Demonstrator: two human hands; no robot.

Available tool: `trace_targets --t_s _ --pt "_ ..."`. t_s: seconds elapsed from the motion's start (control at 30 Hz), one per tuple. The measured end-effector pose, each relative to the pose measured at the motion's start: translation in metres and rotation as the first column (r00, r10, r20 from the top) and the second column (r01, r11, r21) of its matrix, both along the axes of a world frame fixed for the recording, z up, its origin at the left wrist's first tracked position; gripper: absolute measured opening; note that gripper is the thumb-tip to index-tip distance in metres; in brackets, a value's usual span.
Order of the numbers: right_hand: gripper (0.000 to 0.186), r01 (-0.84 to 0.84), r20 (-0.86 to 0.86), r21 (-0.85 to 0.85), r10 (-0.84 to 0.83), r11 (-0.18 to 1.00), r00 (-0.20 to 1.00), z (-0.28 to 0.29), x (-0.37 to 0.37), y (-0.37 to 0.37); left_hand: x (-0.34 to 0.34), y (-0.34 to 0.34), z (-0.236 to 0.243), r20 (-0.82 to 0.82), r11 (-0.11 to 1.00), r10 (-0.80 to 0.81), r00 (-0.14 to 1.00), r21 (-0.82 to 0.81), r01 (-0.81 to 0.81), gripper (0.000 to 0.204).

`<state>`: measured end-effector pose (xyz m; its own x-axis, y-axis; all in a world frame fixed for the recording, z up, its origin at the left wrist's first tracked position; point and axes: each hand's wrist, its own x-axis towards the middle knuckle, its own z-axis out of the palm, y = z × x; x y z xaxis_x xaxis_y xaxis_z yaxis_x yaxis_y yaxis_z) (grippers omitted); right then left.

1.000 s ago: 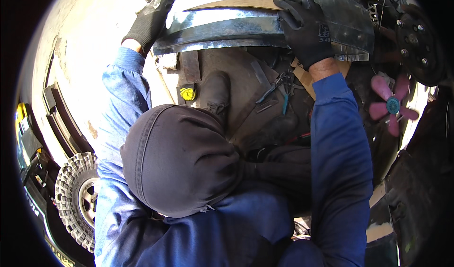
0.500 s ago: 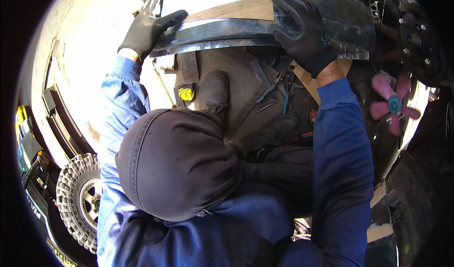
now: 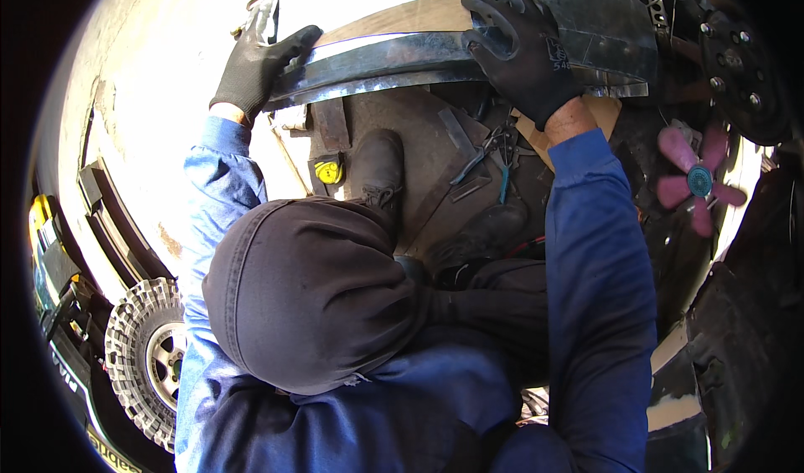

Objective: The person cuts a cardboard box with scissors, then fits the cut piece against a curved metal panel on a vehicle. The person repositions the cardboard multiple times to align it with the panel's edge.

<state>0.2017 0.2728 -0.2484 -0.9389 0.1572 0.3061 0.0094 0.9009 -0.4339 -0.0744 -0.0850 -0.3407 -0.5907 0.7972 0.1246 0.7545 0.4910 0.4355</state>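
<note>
The person's arms stretch far forward in blue sleeves (image 3: 599, 222), a bit of bare wrist showing at each cuff. The brown strip (image 3: 394, 17) lies along the upper side of the metal panel (image 3: 377, 63), between the two gloved hands. I see the left hand (image 3: 251, 71) with its fingers pointing away from the body and its thumb stuck out sideways, the tip at the strip's narrow end. The right hand (image 3: 528, 50) reaches leftward, fingers splayed, their tips at the strip's wide end, thumb well apart and lower, over the panel; how hard either one presses, I can't tell. Small pale print marks the right glove, and bolder lettering (image 3: 67, 374) shows past the knobbly tyre (image 3: 126, 347), off to the left
</note>
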Motion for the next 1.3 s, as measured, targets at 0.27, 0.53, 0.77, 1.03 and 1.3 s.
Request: trace_targets --t_s 0.27,0.53,0.77,1.03,1.3 --pt "0.048 0.026 0.034 -0.094 -0.023 0.995 0.999 -0.005 -0.004 0.0 0.01 0.012 0.021 0.149 0.997 0.07 0.986 -0.022 -0.067 0.125" --pt "0.045 0.0 0.013 -0.171 0.003 0.985 1.0 -0.008 -0.01 0.0 0.031 0.031 0.053 0.262 0.97 0.238 0.935 -0.109 -0.216 0.129" --pt "0.044 0.034 0.027 -0.162 -0.03 0.986 0.999 -0.008 -0.011 -0.002 0.03 0.033 0.047 0.229 0.951 0.267 0.936 -0.217 -0.218 0.128" --pt "0.04 0.118 0.082 -0.105 -0.11 0.987 0.991 -0.009 -0.018 -0.004 0.033 0.037 0.048 0.186 0.958 0.273 0.944 -0.141 -0.249 0.126" --pt "0.038 0.176 0.108 -0.039 -0.171 0.984 0.979 -0.008 -0.025 -0.01 0.019 0.024 0.059 0.353 0.972 0.21 0.912 -0.174 -0.157 0.131"
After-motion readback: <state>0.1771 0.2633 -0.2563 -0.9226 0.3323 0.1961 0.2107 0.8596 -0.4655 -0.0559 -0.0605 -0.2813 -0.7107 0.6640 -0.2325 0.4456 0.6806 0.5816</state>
